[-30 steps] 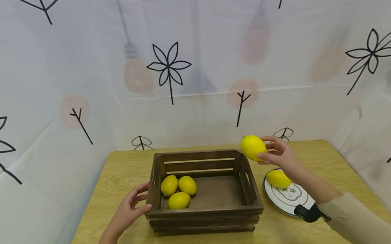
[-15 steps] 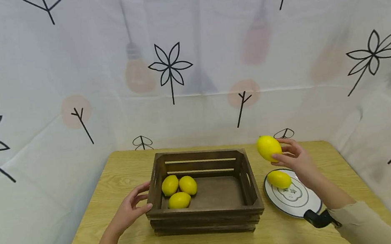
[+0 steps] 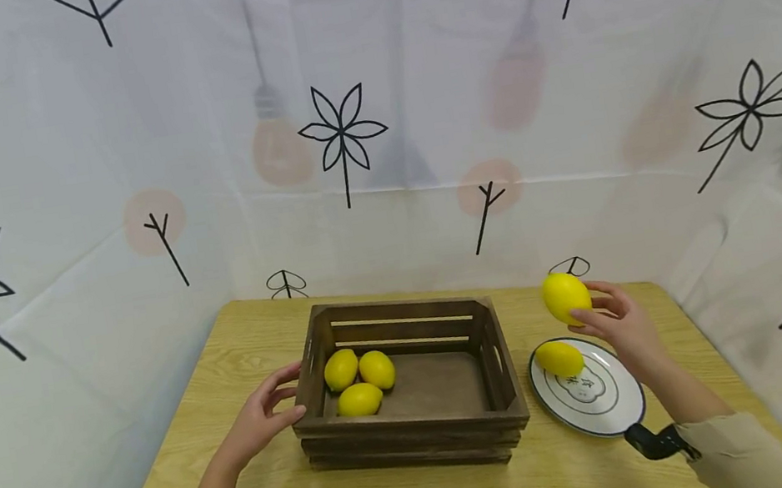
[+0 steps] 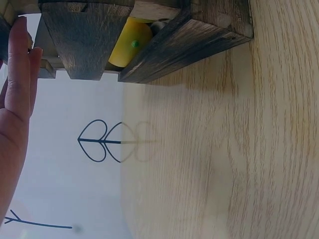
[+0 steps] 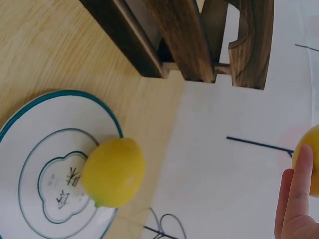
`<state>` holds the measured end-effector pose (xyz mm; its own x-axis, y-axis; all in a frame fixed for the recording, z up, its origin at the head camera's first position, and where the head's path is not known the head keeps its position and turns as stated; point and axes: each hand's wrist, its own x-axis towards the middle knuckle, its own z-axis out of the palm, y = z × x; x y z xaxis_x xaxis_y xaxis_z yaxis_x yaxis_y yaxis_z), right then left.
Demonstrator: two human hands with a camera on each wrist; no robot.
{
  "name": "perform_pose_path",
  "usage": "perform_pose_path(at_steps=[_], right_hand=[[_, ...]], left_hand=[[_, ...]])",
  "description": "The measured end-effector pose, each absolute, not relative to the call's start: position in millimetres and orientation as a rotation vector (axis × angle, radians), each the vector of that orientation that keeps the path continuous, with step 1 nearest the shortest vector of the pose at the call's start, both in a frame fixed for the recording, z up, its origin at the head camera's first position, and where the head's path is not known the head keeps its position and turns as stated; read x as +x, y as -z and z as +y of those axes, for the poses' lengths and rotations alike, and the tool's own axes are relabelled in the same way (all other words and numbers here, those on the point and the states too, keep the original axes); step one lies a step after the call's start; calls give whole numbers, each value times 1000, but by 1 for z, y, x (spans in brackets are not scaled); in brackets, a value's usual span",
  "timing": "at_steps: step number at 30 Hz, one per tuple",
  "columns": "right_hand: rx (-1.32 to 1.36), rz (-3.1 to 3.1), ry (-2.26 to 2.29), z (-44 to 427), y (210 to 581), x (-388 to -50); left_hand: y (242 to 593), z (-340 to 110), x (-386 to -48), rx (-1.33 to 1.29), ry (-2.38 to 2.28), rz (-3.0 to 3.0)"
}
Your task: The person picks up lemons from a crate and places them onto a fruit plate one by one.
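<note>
Lemon [image 3: 564, 298] in right hand [image 3: 627, 327]; plate [image 3: 609, 414] nearby

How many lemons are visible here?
5: three lemons in the wooden crate, a fourth on the plate, a fifth in the right hand. The crate may hide more.

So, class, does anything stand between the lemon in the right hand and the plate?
Possibly the other lemon, lying on the far part of the plate, toward the crate. Nothing else visible stands between the plate and the held lemon.
</note>
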<state>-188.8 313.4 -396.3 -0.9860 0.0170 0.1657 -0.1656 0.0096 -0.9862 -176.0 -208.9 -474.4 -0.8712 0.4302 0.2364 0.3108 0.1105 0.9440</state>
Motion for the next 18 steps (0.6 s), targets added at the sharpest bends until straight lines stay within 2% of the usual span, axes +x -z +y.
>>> perform_pose_path(at_steps=[18], right_hand=[[-135, -2197, -2032, 339, 420, -194]], left_hand=[[475, -209, -176, 751, -1892, 2260]])
